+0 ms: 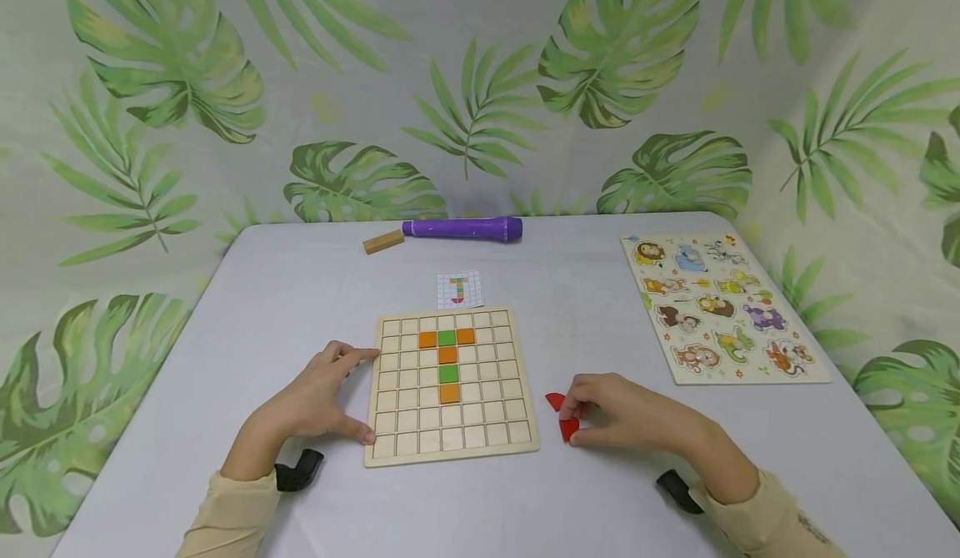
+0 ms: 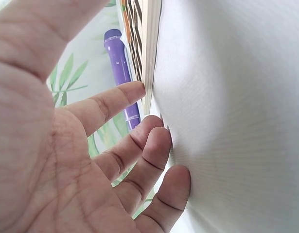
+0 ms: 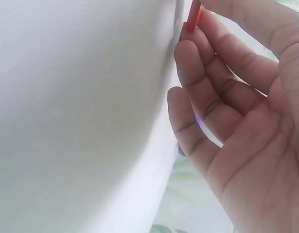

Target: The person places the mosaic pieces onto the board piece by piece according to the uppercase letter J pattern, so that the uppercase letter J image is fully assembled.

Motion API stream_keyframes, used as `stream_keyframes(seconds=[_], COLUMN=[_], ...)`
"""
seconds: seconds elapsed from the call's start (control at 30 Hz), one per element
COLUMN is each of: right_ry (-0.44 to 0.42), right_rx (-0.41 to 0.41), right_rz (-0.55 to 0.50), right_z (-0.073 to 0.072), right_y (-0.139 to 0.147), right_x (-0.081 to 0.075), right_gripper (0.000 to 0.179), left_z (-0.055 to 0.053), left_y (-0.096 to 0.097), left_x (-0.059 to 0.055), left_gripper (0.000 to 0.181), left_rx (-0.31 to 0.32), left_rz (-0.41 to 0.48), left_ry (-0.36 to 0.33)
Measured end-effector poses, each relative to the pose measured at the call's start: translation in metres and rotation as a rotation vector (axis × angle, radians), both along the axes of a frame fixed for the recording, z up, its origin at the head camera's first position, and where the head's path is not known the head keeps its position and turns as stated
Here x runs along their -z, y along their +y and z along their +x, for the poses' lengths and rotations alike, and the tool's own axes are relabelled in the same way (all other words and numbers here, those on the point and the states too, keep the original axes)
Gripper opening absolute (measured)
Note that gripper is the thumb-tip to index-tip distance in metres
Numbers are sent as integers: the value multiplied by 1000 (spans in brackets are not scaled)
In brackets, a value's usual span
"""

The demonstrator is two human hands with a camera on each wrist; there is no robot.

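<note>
A wooden grid board (image 1: 408, 445) lies on the table, with several orange and green square tiles (image 1: 447, 374) set in a T-like shape on it. My left hand (image 1: 307, 399) is at the board's left side, index fingertip and thumb spread along that edge; in the left wrist view the index fingertip (image 2: 135, 91) meets the board's side. To the right of the board, my right hand (image 1: 618, 412) pinches a red quarter-circle tile (image 1: 568, 430) between thumb and fingers. Another red tile (image 1: 555, 400) lies just beside those fingers. The right wrist view shows the pinched tile edge-on.
A small pattern card (image 1: 472, 289) with a J-shaped figure lies behind the board. Farther back are a purple microphone-shaped stick (image 1: 461, 228) and a small wooden block (image 1: 383, 242). An animal puzzle board (image 1: 720, 312) lies at the right, near the table's edge.
</note>
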State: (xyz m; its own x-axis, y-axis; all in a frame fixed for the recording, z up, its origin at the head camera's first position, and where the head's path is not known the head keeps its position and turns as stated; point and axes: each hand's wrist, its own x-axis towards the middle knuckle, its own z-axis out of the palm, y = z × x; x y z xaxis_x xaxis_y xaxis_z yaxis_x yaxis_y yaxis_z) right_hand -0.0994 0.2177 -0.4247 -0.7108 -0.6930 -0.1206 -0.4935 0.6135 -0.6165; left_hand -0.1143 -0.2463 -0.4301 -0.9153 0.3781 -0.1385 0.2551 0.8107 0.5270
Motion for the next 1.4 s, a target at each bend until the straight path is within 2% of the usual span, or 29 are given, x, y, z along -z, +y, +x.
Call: stream_keyframes(seconds=[0.23, 0.57, 0.7, 0.97, 1.2, 1.4], right_ry=[29, 11, 40, 103, 99, 131], right_rx=[-40, -58, -75, -129, -149, -182], right_rz=[-10, 3, 17, 64, 56, 55], right_z=[-3, -11, -13, -19, -27, -34], right_y=[-16, -46, -58, -85, -108, -125], right_x=[-6, -12, -15, -14, -12, -10], right_gripper=[14, 13, 12, 13, 12, 13], left_z=[-1, 1, 2, -2, -2, -1], left_y=[0, 1, 1, -1, 0, 0], left_x=[1, -2, -1, 2, 1, 0], left_gripper=[122, 122, 123, 123, 123, 123], left_rx=[-1, 5, 1, -7, -1, -2], left_rz=[1, 6, 4, 1, -3, -2], left_ry=[-2, -4, -9, -8, -3, -4])
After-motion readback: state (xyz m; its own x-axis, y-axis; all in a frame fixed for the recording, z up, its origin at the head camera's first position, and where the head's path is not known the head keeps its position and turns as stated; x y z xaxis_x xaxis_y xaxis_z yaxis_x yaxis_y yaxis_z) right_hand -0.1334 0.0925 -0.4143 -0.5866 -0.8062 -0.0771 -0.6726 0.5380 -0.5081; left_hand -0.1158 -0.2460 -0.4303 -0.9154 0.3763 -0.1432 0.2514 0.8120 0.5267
